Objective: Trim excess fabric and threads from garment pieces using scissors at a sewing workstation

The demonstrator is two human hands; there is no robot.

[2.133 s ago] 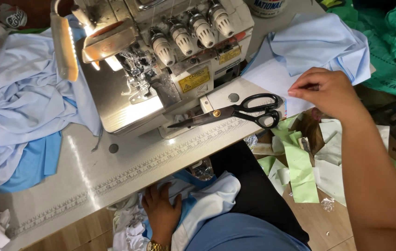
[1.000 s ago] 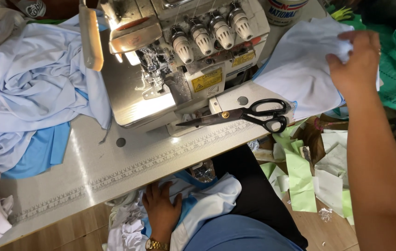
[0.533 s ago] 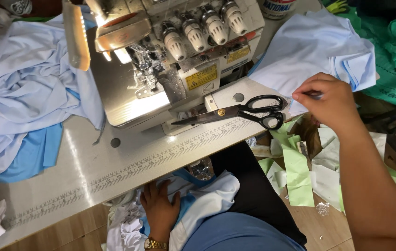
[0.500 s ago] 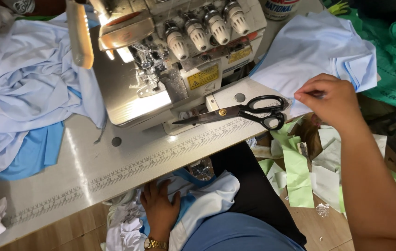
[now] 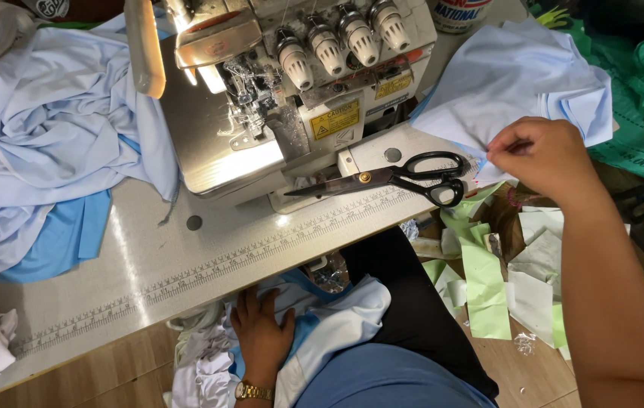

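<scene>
Both hands touch cloth: right hand (image 5: 545, 155) pinches the pale blue fabric piece (image 5: 514, 83) just beyond the scissors (image 5: 405, 175); left hand (image 5: 261, 332) rests flat, open, on lap fabric (image 5: 337, 332).

The sewing machine (image 5: 299, 91) is cut off by the top edge. The right hand (image 5: 545, 155) hides the pale blue cloth's (image 5: 518, 83) near corner. The counter (image 5: 209, 264) hides part of the lap fabric (image 5: 337, 325).

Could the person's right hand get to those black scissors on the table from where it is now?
Probably yes. The right hand pinches the pale blue fabric just beside the scissors, whose handles face it, and nothing lies between them. It would have to let go first.
</scene>
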